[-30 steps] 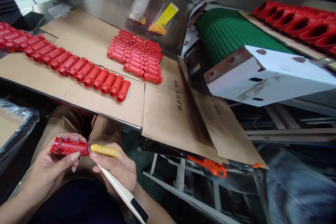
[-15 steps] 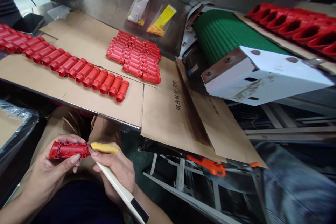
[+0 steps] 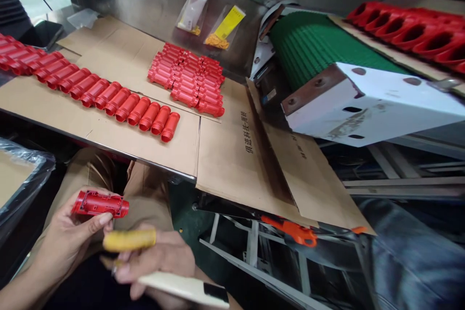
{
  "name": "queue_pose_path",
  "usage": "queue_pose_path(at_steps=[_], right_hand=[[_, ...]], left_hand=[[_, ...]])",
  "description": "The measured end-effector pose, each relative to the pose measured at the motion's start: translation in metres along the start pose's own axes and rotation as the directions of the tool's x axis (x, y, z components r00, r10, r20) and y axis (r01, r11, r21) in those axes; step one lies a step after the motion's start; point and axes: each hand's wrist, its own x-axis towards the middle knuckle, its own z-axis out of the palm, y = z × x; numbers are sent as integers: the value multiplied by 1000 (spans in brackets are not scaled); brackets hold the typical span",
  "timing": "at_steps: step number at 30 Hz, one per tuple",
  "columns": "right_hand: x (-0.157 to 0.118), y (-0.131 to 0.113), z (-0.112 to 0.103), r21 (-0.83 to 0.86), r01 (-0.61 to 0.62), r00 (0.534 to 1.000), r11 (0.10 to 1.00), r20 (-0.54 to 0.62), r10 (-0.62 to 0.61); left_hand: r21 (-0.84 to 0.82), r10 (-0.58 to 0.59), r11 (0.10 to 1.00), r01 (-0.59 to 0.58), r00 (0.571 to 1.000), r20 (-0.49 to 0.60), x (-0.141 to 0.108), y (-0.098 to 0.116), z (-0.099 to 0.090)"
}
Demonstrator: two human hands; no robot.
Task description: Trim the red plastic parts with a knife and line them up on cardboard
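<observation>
My left hand (image 3: 69, 232) is closed round a red plastic tube-shaped part (image 3: 101, 204), its open side with ribs and slots facing up. The thumb presses on the part's near edge. My right hand (image 3: 160, 259), blurred by motion, grips a knife with a long cream handle (image 3: 174, 286) and a black band near its end. A yellow finger cot (image 3: 129, 240) covers my right index finger. The knife's tip is smeared, and it is apart from the red part, below and to its right.
On the cardboard-covered table (image 3: 160, 160) lies a long row of red parts (image 3: 109, 98), with a stacked block of them (image 3: 189, 77) behind. Two small plastic bags (image 3: 225, 26) lie farther back. A green conveyor belt (image 3: 327, 43) carries more red parts (image 3: 414, 34). A plastic-lined box (image 3: 25, 174) stands left.
My right hand has pulled the knife away from the red part, down and toward me, and the handle now lies flatter. My left hand still holds the part, shifted slightly right.
</observation>
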Motion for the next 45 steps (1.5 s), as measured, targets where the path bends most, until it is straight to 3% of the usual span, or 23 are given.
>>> queue_pose_path(at_steps=[4, 8, 11, 15, 22, 27, 28, 30, 32, 34, 36, 40, 45], right_hand=[[6, 5, 5, 16, -37, 957, 999, -287, 40], [9, 9, 10, -58, 67, 953, 996, -290, -81], [8, 9, 13, -62, 78, 954, 995, -286, -93], [7, 9, 15, -38, 67, 959, 997, -273, -75], [6, 10, 13, 0, -5, 971, 1000, -238, 5], [4, 17, 7, -195, 169, 973, 966, -121, -194], [3, 19, 5, -206, 154, 974, 966, -133, -184], [2, 21, 1, -132, -2, 970, 991, -241, -31], [3, 22, -5, 53, -218, 907, 975, -359, 222], [4, 20, -11, 242, -331, 842, 912, -362, 401], [6, 18, -17, 301, -326, 855, 896, -310, 415], [10, 18, -25, 195, -287, 895, 938, -293, 335], [16, 25, -20, 346, -306, 896, 887, -209, 391]], left_hand=[[147, 161, 977, -156, 987, -25, -3, -4, -4], [238, 315, 919, -315, 948, 39, -4, -8, -7], [256, 357, 898, -357, 933, 52, -4, -7, -7], [243, 340, 911, -333, 940, 13, -5, -4, -4], [145, 189, 972, -184, 982, -19, -5, -4, -3], [73, 91, 993, -94, 995, 43, -3, -1, -3], [57, 77, 995, -80, 996, 53, -2, 0, -3], [31, 57, 998, -59, 997, 50, -2, 1, -3], [3, 39, 999, -39, 998, 39, -2, 2, -3], [-13, 18, 1000, -18, 999, 36, -1, 2, -3], [-11, 11, 1000, -10, 999, 45, 1, 1, -3], [-34, 29, 999, -26, 994, 109, 5, -1, -4], [-87, 20, 996, -4, 982, 188, 9, -3, -5]])
